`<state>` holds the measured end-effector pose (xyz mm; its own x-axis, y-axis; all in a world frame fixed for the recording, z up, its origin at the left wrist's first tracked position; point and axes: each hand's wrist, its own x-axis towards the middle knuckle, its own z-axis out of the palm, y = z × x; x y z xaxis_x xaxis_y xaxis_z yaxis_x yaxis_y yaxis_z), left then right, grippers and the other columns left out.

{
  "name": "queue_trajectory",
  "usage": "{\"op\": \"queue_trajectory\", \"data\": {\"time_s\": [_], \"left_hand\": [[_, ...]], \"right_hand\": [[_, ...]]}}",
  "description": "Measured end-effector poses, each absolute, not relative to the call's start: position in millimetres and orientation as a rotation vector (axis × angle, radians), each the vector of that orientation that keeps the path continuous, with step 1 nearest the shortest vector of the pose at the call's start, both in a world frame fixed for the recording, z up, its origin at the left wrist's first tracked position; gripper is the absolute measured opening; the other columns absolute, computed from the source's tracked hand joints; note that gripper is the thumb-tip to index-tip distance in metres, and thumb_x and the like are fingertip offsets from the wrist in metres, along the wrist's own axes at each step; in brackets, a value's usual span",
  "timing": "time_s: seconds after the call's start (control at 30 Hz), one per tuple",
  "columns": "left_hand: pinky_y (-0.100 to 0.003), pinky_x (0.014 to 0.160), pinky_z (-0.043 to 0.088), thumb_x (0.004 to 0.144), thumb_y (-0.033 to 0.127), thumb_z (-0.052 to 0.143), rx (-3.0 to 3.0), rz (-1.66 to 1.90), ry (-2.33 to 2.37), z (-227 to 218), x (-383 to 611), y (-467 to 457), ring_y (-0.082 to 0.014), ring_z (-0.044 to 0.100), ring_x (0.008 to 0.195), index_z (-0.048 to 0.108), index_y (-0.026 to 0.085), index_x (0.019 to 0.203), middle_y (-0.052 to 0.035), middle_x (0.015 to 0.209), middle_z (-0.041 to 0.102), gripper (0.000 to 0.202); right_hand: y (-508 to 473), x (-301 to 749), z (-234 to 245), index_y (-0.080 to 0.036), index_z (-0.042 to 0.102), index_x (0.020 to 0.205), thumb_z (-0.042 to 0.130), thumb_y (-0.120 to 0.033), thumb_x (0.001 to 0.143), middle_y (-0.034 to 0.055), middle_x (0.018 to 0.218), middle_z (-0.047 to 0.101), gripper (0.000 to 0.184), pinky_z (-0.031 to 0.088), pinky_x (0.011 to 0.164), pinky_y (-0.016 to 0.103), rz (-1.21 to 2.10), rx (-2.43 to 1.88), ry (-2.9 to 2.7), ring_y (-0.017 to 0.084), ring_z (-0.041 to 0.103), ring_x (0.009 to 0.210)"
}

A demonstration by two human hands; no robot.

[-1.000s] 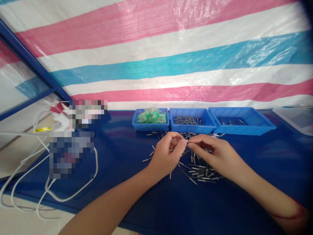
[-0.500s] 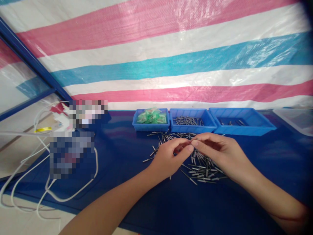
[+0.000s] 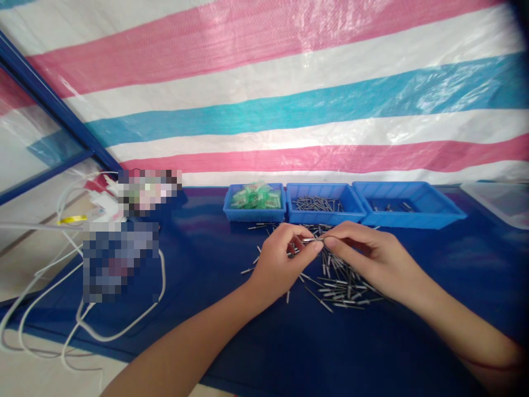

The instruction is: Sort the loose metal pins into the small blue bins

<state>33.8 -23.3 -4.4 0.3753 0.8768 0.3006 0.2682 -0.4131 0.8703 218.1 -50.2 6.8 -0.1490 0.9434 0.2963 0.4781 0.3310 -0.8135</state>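
Observation:
Over a loose pile of blind rivets [image 3: 347,289], my left hand [image 3: 276,259] and my right hand [image 3: 376,251] meet at their fingertips. A single blind rivet [image 3: 312,240] lies roughly level between them, its silvery body showing above my left thumb. Thumb and index finger of my left hand are closed on it. My right thumb and index finger pinch its other end, which their tips partly hide. More rivets in the pile are covered by both hands.
Behind the pile stand three blue bins: one with green-and-white packets [image 3: 256,198], a middle bin [image 3: 347,212] of rivets, and a right bin [image 3: 438,218] with a few. A clear plastic container [image 3: 496,201] is far right. White cables [image 3: 163,275] loop at left.
The rivet between my fingertips now shows plainly, lying level. My left hand has shifted slightly left, and its fingers have changed position a little. My right hand stays almost in place.

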Motion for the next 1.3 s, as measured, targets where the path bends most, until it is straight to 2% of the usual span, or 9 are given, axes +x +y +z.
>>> {"op": "queue_trajectory", "data": {"time_s": [0.13, 0.23, 0.33, 0.43, 0.57, 0.83, 1.0, 1.13, 1.3], "left_hand": [[-0.032, 0.081, 0.044, 0.088, 0.036, 0.057, 2.186, 0.894, 1.012, -5, 31, -21, -0.0181, 0.058, 0.092, 0.059, 0.019, 0.113, -0.0056, 0.101, 0.065, 0.030], [-0.039, 0.085, 0.038, 0.089, 0.039, 0.055, 2.496, 0.690, 1.043, -7, 29, -22, -0.0228, 0.054, 0.104, 0.064, 0.022, 0.110, -0.0053, 0.109, 0.064, 0.028], [-0.039, 0.080, 0.035, 0.089, 0.042, 0.055, 2.648, 0.552, 1.064, -11, 30, -24, -0.0235, 0.052, 0.105, 0.067, 0.027, 0.105, -0.0021, 0.110, 0.065, 0.026], [-0.039, 0.078, 0.032, 0.090, 0.038, 0.054, 2.692, 0.515, 1.087, -14, 30, -25, -0.0220, 0.050, 0.104, 0.069, 0.029, 0.098, 0.0011, 0.107, 0.066, 0.020], [-0.039, 0.078, 0.031, 0.091, 0.037, 0.053, 2.705, 0.503, 1.138, -14, 31, -25, -0.0208, 0.050, 0.102, 0.069, 0.027, 0.094, 0.0018, 0.104, 0.067, 0.019], [-0.038, 0.076, 0.030, 0.095, 0.033, 0.046, 2.764, 0.449, 1.201, -15, 32, -24, -0.0200, 0.050, 0.099, 0.065, 0.023, 0.090, 0.0005, 0.104, 0.065, 0.022], [-0.037, 0.077, 0.031, 0.096, 0.032, 0.044, 2.763, 0.477, 1.206, -14, 34, -24, -0.0201, 0.051, 0.100, 0.063, 0.022, 0.093, -0.0014, 0.106, 0.064, 0.022], [-0.035, 0.080, 0.034, 0.098, 0.033, 0.039, 2.586, 0.622, 1.201, -9, 35, -23, -0.0183, 0.054, 0.096, 0.060, 0.021, 0.095, -0.0019, 0.102, 0.066, 0.024], [-0.027, 0.073, 0.042, 0.094, 0.032, 0.046, 2.131, 0.844, 1.039, -6, 34, -21, -0.0140, 0.059, 0.080, 0.060, 0.019, 0.093, -0.0012, 0.091, 0.067, 0.019]], "right_hand": [[-40, 246, 11, -0.020, 0.069, 0.086, 0.056, -0.041, 0.086, 0.0065, 0.087, 0.069, 0.025, 0.044, 0.072, 0.030, 0.423, -1.482, -1.571, 0.019, 0.061, 0.080], [-28, 284, 11, -0.019, 0.071, 0.084, 0.059, -0.040, 0.082, 0.0060, 0.074, 0.067, 0.025, 0.040, 0.063, 0.030, -0.030, -1.853, -1.361, 0.018, 0.060, 0.066], [-16, 321, 4, -0.017, 0.071, 0.082, 0.056, -0.037, 0.083, 0.0093, 0.069, 0.066, 0.026, 0.035, 0.060, 0.032, -0.368, -2.090, -1.331, 0.021, 0.058, 0.065], [-10, 340, -5, -0.016, 0.071, 0.084, 0.053, -0.039, 0.083, 0.0134, 0.077, 0.069, 0.030, 0.032, 0.057, 0.033, -0.482, -2.176, -1.394, 0.023, 0.058, 0.065], [-9, 334, -10, -0.017, 0.070, 0.086, 0.051, -0.039, 0.084, 0.0100, 0.078, 0.069, 0.029, 0.035, 0.060, 0.031, -0.569, -2.064, -1.425, 0.023, 0.061, 0.071], [-18, 290, -5, -0.018, 0.070, 0.086, 0.052, -0.036, 0.083, 0.0058, 0.082, 0.070, 0.026, 0.043, 0.068, 0.030, -0.487, -1.769, -1.672, 0.022, 0.064, 0.075], [-30, 258, 1, -0.019, 0.069, 0.083, 0.054, -0.032, 0.085, 0.0040, 0.078, 0.069, 0.020, 0.045, 0.069, 0.033, -0.325, -1.564, -1.832, 0.021, 0.062, 0.071], [-41, 233, 3, -0.020, 0.068, 0.083, 0.055, -0.034, 0.087, 0.0042, 0.083, 0.070, 0.019, 0.046, 0.075, 0.034, 0.064, -1.414, -1.894, 0.021, 0.063, 0.079], [-51, 209, -2, -0.023, 0.068, 0.094, 0.056, -0.041, 0.087, 0.0044, 0.091, 0.070, 0.023, 0.049, 0.070, 0.033, 0.553, -1.366, -1.802, 0.021, 0.064, 0.083]]}}
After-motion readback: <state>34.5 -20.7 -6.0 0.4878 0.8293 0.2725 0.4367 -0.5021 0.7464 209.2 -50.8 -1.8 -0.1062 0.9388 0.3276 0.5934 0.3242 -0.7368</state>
